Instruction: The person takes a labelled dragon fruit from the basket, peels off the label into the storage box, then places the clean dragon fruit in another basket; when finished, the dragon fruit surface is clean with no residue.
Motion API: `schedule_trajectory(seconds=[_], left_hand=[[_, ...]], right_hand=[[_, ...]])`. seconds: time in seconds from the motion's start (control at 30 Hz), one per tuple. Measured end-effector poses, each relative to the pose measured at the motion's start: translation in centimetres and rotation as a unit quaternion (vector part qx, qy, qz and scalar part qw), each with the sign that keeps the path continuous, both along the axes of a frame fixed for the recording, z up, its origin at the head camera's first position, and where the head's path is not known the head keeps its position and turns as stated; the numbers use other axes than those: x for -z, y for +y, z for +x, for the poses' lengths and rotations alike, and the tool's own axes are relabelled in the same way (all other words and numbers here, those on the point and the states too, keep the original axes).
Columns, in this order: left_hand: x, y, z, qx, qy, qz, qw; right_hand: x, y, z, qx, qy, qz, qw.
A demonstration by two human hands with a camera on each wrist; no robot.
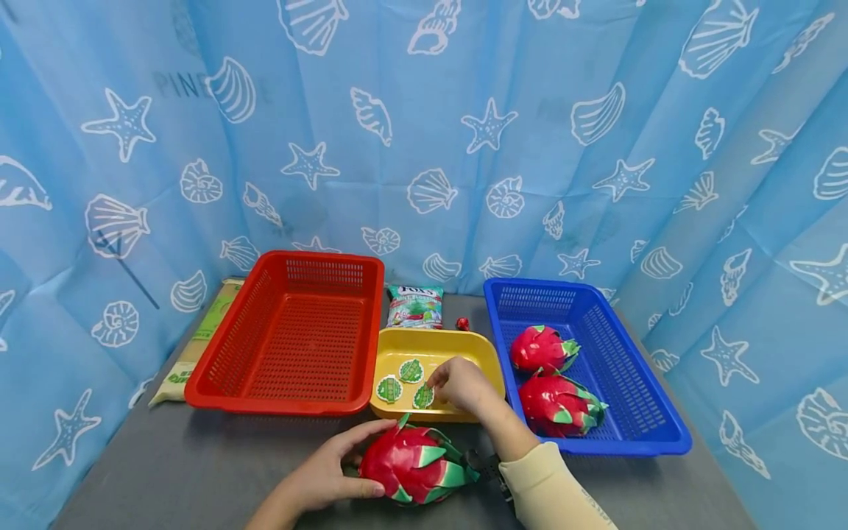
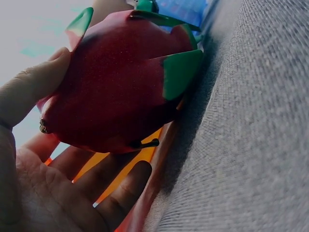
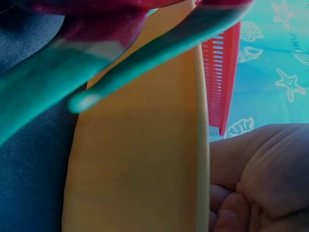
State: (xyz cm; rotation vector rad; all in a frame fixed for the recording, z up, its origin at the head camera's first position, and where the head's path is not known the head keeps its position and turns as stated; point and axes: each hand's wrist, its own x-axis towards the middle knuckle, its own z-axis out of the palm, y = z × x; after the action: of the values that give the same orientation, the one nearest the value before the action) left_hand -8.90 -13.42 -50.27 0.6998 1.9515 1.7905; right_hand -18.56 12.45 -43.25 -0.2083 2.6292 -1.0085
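Observation:
In the head view my left hand [image 1: 327, 471] holds a red dragon fruit [image 1: 414, 464] with green-tipped scales at the table's front. In the left wrist view the thumb lies along one side of the dragon fruit [image 2: 116, 82] and the fingers spread under the other. My right hand [image 1: 464, 383] reaches into the yellow tray [image 1: 477, 346], its fingertips at the edge of a round green sticker [image 1: 423, 397]; whether they pinch it is unclear. Two more stickers, one of them [image 1: 389, 389] leftmost, lie in the tray. The tray wall hides the right fingertips in the right wrist view.
A red basket [image 1: 305, 346] stands left of the tray. The blue basket [image 1: 629, 390] at right holds two dragon fruits [image 1: 559, 405]. Behind the tray are a candy bag [image 1: 415, 307] and a small red wrapped piece [image 1: 462, 324]. A long yellow-green packet [image 1: 199, 342] lies at far left.

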Motion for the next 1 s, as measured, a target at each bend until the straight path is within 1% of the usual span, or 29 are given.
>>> schedule_trajectory(seconds=[0.1, 0.2, 0.3, 0.37, 0.5, 0.6, 0.7, 0.83, 1.0], left_hand=[[0.0, 0.0, -0.1, -0.001, 0.007, -0.004, 1.0], [0.0, 0.0, -0.1, -0.002, 0.012, -0.007, 0.9999], [0.0, 0.1, -0.1, -0.002, 0.009, -0.006, 0.9999], [0.0, 0.1, -0.1, -0.002, 0.004, -0.004, 1.0], [-0.1, 0.0, -0.1, -0.003, -0.008, -0.003, 1.0], [-0.2, 0.1, -0.1, -0.004, -0.015, -0.007, 0.9998], [-0.2, 0.1, -0.1, -0.004, -0.02, -0.011, 0.9997], [-0.2, 0.2, -0.1, -0.007, -0.016, -0.016, 0.9997], [-0.1, 0.2, 0.0, -0.015, -0.005, -0.024, 0.9996]], right_hand=[[0.1, 0.0, 0.1, -0.028, 0.007, 0.037, 0.9989], [0.0, 0.1, 0.1, -0.06, 0.036, 0.081, 0.9942], [-0.1, 0.1, 0.3, -0.068, 0.05, 0.103, 0.9911], [-0.4, 0.1, 0.5, -0.066, 0.059, 0.103, 0.9907], [-1.6, 0.3, 1.2, -0.048, 0.058, 0.061, 0.9953], [-2.8, 0.7, 2.0, -0.026, 0.053, 0.017, 0.9981], [-4.1, 1.3, 2.9, -0.007, 0.071, -0.019, 0.9972], [-5.5, 2.5, 4.5, 0.01, 0.115, -0.067, 0.9911], [-6.8, 3.9, 6.4, 0.035, 0.164, -0.12, 0.9785]])
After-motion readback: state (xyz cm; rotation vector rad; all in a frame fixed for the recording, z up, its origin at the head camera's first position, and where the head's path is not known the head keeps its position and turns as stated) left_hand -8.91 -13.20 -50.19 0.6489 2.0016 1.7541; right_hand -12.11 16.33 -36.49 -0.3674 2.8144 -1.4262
